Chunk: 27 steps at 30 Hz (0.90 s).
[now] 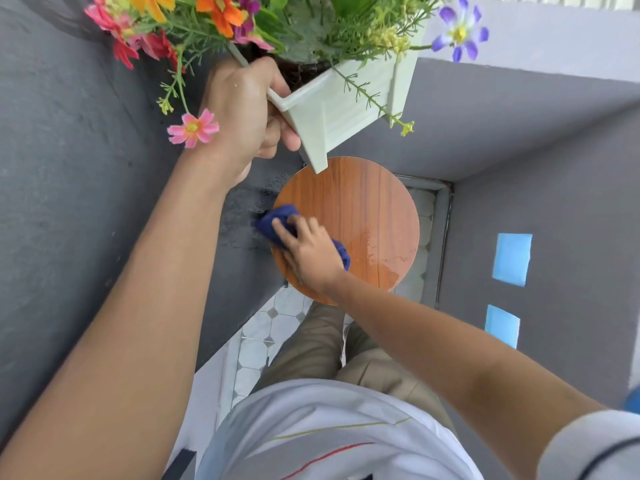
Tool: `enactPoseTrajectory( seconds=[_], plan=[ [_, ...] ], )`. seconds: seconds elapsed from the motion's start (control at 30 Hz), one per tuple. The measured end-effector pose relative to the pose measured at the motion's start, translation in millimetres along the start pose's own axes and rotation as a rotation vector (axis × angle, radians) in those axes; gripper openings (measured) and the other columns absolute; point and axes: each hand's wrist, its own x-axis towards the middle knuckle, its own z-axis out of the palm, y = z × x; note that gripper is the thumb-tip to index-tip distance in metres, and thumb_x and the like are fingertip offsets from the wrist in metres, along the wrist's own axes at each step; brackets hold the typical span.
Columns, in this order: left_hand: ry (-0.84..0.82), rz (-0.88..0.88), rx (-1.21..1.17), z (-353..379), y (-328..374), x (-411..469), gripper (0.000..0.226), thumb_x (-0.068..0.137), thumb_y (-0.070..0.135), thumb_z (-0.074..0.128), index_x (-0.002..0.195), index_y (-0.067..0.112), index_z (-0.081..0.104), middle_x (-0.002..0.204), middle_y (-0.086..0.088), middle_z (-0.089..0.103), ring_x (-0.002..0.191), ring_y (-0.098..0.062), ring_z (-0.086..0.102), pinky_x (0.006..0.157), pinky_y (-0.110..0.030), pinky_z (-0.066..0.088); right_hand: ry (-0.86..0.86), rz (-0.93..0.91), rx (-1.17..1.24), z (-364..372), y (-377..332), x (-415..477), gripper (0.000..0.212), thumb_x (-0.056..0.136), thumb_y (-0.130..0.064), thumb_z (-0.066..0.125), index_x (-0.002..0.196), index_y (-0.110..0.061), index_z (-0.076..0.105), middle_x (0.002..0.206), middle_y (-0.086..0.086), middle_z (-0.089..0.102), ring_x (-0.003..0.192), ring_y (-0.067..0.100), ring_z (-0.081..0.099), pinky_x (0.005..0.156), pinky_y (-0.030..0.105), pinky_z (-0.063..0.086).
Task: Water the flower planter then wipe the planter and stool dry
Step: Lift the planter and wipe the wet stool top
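My left hand (242,112) grips the near corner of a pale green flower planter (343,105) and holds it up in the air above the stool. Colourful flowers spill over its rim. Below it stands a round wooden stool (360,206) with a wet patch of water on its right side. My right hand (308,251) presses a dark blue cloth (277,220) onto the stool's left edge.
A dark grey wall runs along the left, close to the stool. A lighter grey wall with two blue tape squares (512,258) is on the right. A white tiled floor (266,330) and my legs lie below the stool.
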Motion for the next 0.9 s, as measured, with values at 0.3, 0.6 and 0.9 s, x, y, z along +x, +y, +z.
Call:
enactPoseTrajectory(
  seconds=[0.3, 0.6, 0.9],
  plan=[
    [-0.008, 0.026, -0.014, 4.7, -2.4, -7.6, 0.039, 0.073, 0.009, 0.041, 0.034, 0.015, 0.046, 0.053, -0.032, 0.054, 0.027, -0.02, 0.02, 0.041, -0.027, 0.013, 0.04, -0.081, -0.049, -43.7, 84.3, -8.4, 0.055, 0.089, -0.012, 0.062, 0.143, -0.009, 0.05, 0.127, 0.021, 0.054, 0.106, 0.036, 0.049, 0.091, 0.046, 0.046],
    [0.014, 0.019, -0.006, 6.5, -12.1, -18.7, 0.03, 0.073, 0.008, 0.042, 0.043, 0.01, 0.043, 0.053, -0.034, 0.054, 0.028, -0.02, 0.02, 0.041, -0.027, 0.013, 0.113, 0.104, 0.012, -33.0, 59.1, 9.4, 0.057, 0.085, -0.012, 0.063, 0.141, -0.016, 0.053, 0.126, 0.015, 0.054, 0.106, 0.034, 0.047, 0.088, 0.046, 0.047],
    [-0.008, 0.021, -0.04, 12.6, -19.9, -28.3, 0.039, 0.075, 0.008, 0.04, 0.037, 0.014, 0.048, 0.049, -0.031, 0.054, 0.036, -0.022, 0.019, 0.042, -0.026, 0.012, -0.105, -0.19, 0.079, -10.7, 38.5, -120.6, 0.053, 0.087, -0.014, 0.07, 0.138, -0.015, 0.057, 0.124, 0.015, 0.057, 0.099, 0.033, 0.052, 0.087, 0.043, 0.05]
  ],
)
